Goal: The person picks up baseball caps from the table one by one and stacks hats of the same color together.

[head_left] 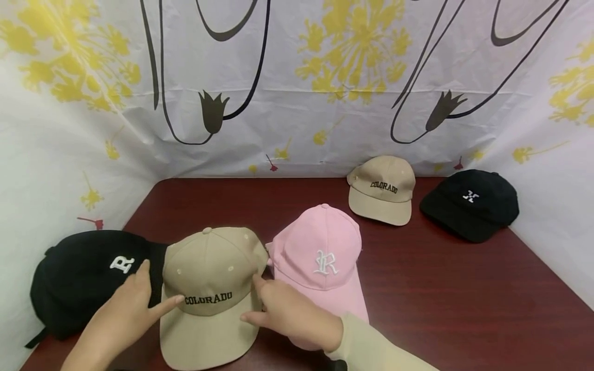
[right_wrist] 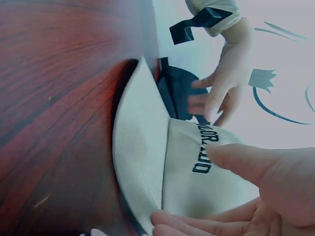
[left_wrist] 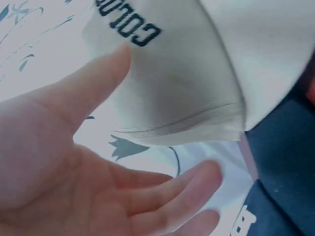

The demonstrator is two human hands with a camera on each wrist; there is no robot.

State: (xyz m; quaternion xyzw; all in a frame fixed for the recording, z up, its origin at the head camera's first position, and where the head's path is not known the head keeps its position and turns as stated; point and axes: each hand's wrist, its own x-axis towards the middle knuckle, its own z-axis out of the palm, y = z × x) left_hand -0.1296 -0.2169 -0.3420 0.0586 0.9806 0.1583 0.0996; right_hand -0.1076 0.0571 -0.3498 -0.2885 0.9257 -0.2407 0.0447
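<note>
Dark red table (head_left: pixel 441 299), wood-grained; five caps (head_left: pixel 211 281)

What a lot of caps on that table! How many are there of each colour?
Beige: 2 (near beige cap, far beige cap)
Black: 2 (left black cap, right black cap)
Pink: 1 (pink cap)
Total: 5 caps

Right sleeve (head_left: pixel 371 344): plain pale beige, ending at the wrist.
Left sleeve (right_wrist: pixel 225 24): pale, creased.
Black band (right_wrist: pixel 210 17): across the left sleeve, a squarish black piece (right_wrist: pixel 182 34) jutting from it.
Left hand (head_left: pixel 122 309): bare.
Right hand (head_left: pixel 294 312): bare.
</note>
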